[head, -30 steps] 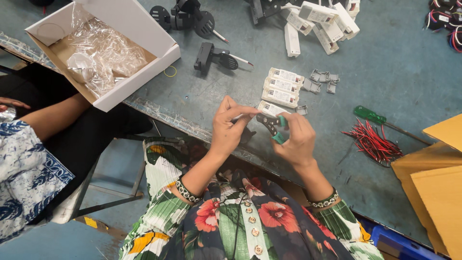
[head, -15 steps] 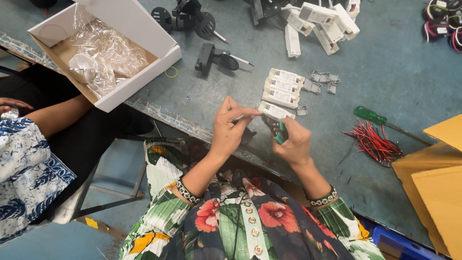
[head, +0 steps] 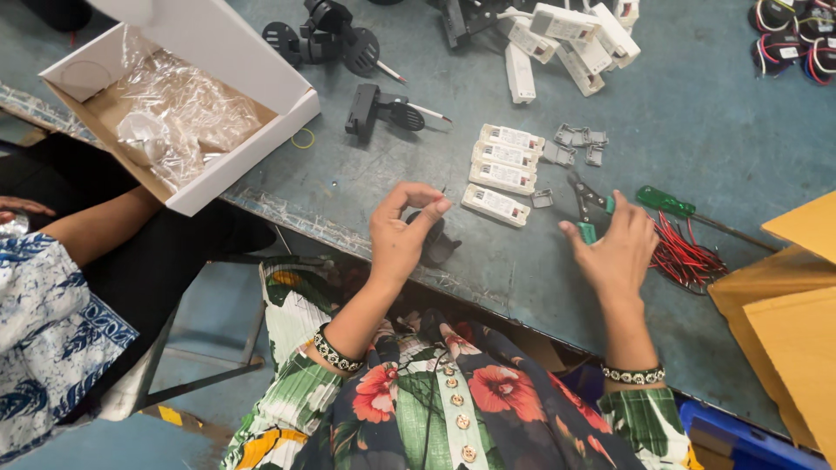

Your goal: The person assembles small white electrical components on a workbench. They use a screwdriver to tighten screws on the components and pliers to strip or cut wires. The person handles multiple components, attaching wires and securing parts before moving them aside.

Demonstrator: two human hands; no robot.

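On the grey-blue worktable (head: 697, 113), the left hand (head: 402, 235) pinched a small black fitting (head: 433, 244) at the near edge while the right hand (head: 620, 251) closed its fingers on green-handled cutters (head: 585, 207), best kept steady and close.

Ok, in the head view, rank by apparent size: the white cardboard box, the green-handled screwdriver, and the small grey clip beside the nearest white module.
1. white cardboard box, by far the largest.
2. green-handled screwdriver, partly hidden by the right hand.
3. small grey clip, smallest.
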